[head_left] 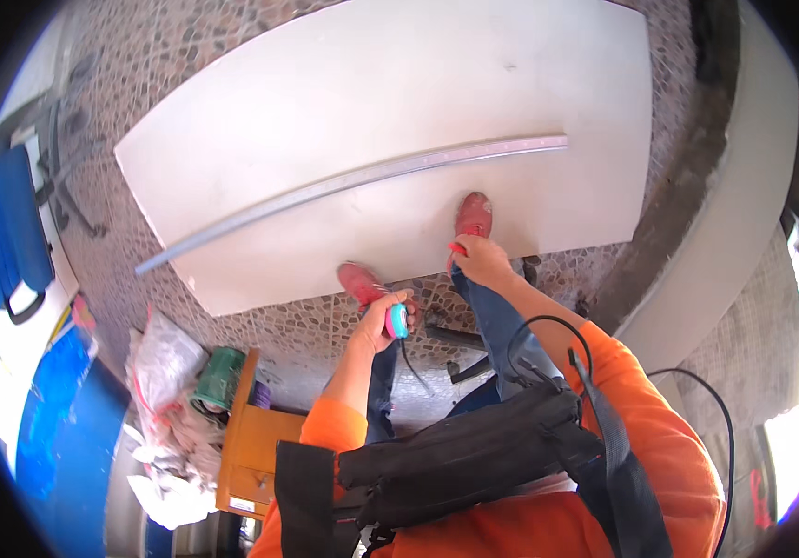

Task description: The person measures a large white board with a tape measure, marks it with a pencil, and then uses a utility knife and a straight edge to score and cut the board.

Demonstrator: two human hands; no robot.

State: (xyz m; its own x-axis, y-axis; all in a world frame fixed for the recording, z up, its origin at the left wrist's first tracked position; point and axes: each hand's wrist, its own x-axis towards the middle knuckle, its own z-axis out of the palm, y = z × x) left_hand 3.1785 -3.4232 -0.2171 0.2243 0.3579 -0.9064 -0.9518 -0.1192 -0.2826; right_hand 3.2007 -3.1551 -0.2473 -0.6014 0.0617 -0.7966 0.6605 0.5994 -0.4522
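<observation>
My left hand [379,321] grips a teal and pink object, maybe a tape measure [397,322], above my left red shoe. My right hand [481,260] is closed on a small red object [458,249], too hidden to identify, near my right shoe. Under both shoes and ahead of me lies a large pale board [390,93] on a pebble-patterned floor. A long silvery straightedge [353,186] crosses the board from near-left to right, beyond my feet.
A wooden cabinet [260,446], green bucket [216,377] and plastic bags [162,358] are at lower left. Blue objects [4,232] line the left side. A pale ledge [743,186] curves along the right. A black bag [460,446] and cables are on my body.
</observation>
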